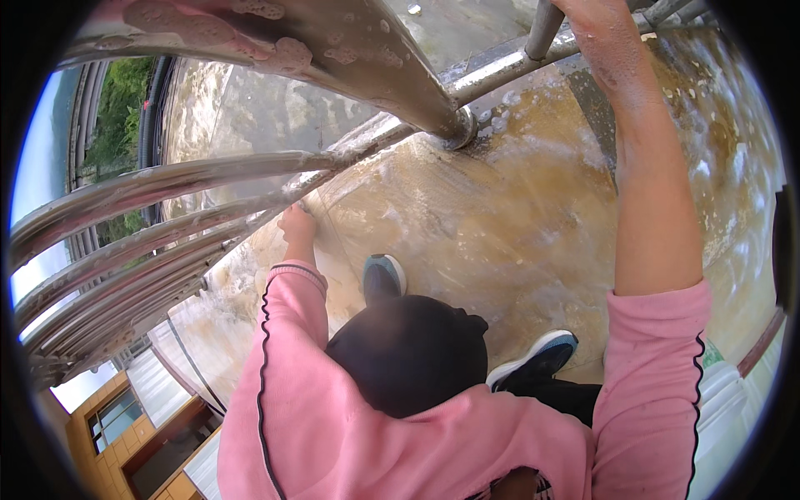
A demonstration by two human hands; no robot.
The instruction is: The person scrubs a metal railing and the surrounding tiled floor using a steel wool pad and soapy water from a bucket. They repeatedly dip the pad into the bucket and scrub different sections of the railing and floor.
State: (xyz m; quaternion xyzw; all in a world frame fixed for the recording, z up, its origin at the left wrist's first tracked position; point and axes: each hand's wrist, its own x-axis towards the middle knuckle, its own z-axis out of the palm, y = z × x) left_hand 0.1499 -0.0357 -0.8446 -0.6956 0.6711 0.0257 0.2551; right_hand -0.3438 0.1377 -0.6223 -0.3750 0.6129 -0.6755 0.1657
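My left hand (298,225) is low by the bottom rail (381,134) of a metal railing, its fingers curled at the rail's underside; whether it holds something there is hidden. My right hand (581,9) is raised at the top edge beside a slanted metal bar (545,28), mostly cut off by the frame; wet foam clings to its wrist. A thick metal post (375,56) with soap suds rises between my arms from a round base. Several thinner metal balusters (175,178), also sudsy, run off to the left.
The wet, foamy floor (487,219) lies beneath my two sneakers (383,278). Beyond the railing are a wet ledge (269,112), black corrugated pipes (150,131) and greenery. A tiled building (119,437) stands at the lower left. A pale ribbed surface (725,412) is at the lower right.
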